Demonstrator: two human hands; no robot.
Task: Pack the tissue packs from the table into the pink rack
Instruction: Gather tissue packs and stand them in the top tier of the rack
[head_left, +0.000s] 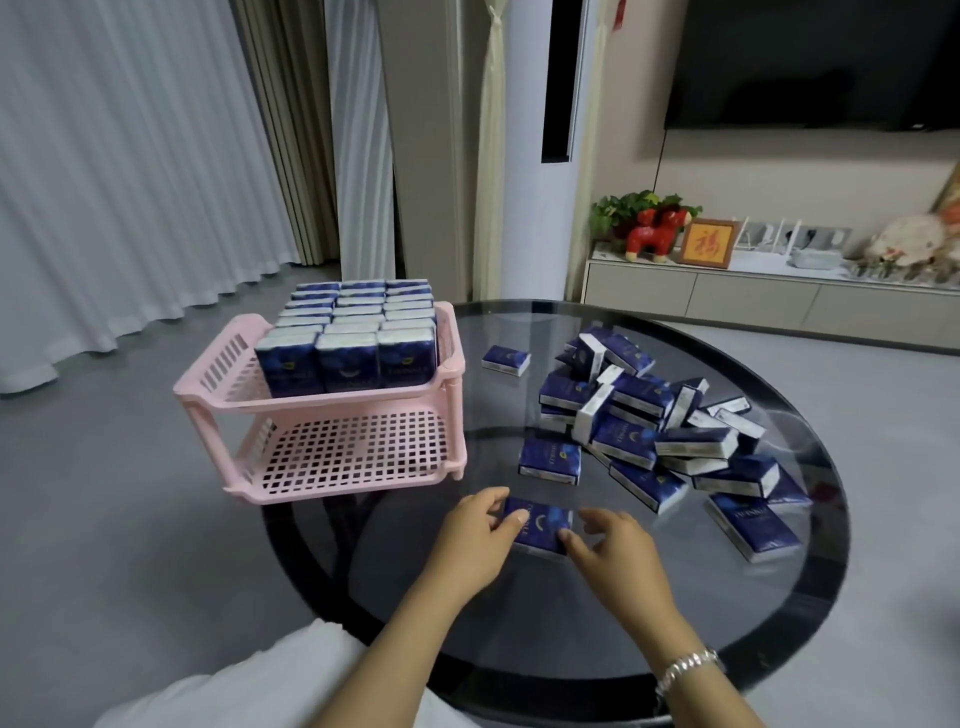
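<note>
A blue tissue pack (540, 526) lies flat on the round glass table (571, 613), near the front. My left hand (480, 535) pinches its left end between thumb and fingers. My right hand (605, 540) pinches its right end. The pink two-tier rack (332, 415) stands at the table's left edge. Its top tier is filled with upright blue packs (353, 332) in three rows. Its lower tier (353, 452) holds nothing. A loose heap of several packs (660, 421) lies on the right half of the table.
Single packs lie apart from the heap: one (505, 359) behind it and one (549, 460) just beyond my hands. A low cabinet with ornaments (753, 296) and a dark TV (815, 62) stand past the table. Curtains (130, 171) hang at the left.
</note>
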